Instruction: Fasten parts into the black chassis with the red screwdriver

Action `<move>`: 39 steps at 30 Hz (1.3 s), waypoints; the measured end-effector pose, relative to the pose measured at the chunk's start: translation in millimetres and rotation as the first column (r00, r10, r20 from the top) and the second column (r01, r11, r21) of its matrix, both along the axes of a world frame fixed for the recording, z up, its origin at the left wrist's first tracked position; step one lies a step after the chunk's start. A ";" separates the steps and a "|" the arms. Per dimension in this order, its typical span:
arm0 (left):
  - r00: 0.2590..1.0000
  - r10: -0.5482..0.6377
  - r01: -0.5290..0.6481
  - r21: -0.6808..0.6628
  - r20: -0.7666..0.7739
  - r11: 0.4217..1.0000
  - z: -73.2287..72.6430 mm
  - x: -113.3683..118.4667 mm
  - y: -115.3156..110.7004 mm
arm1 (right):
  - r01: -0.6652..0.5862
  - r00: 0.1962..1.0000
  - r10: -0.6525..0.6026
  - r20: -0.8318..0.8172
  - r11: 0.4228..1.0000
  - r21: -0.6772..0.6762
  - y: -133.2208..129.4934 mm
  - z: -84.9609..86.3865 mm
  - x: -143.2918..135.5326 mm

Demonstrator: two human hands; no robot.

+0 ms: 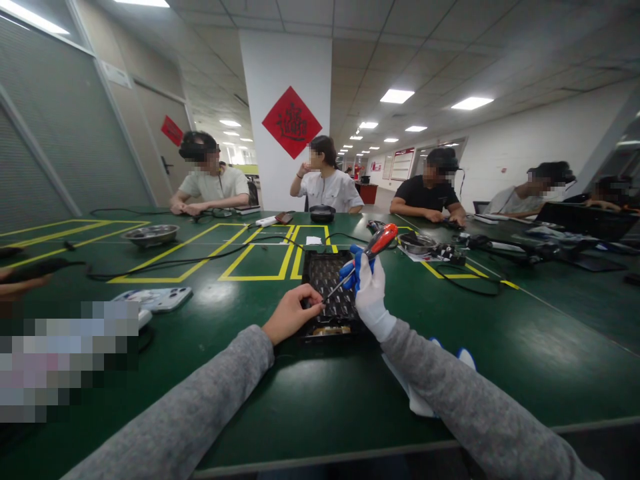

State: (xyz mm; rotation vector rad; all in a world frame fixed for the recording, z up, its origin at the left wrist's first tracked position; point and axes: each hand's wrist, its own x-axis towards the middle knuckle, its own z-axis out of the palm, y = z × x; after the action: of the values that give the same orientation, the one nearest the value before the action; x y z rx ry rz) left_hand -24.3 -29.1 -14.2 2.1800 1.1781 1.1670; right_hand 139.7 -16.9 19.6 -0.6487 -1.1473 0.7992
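Observation:
On the green table lies a black tray-like case with a patterned, dimpled inside. My right hand, in a white and blue work glove, is closed around a screwdriver with a red and black handle. Its metal shaft slants down and left over the case. My left hand is bare, thumb and fingertips pinched together at the screwdriver's tip; what they hold, if anything, is too small to make out. Under my right forearm rests another white and blue glove.
Metal bowls stand at the left and right. A phone lies left of my hands. Black cables cross the table, marked with yellow tape. Several people sit opposite; another person's hand holds a dark tool at the left edge.

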 end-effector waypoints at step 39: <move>0.955 -0.246 0.246 -0.020 -0.166 0.969 23.9 3.2 -26.3 | 0.110 0.974 -0.121 0.189 0.992 0.068 -3.1 0.7 0.4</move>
State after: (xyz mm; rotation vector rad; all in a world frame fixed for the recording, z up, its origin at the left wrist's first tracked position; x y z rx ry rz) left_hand -21.1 -55.4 9.7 2.3823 0.9323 0.8951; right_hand 140.1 -19.9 20.3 -0.7510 -1.2909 0.6116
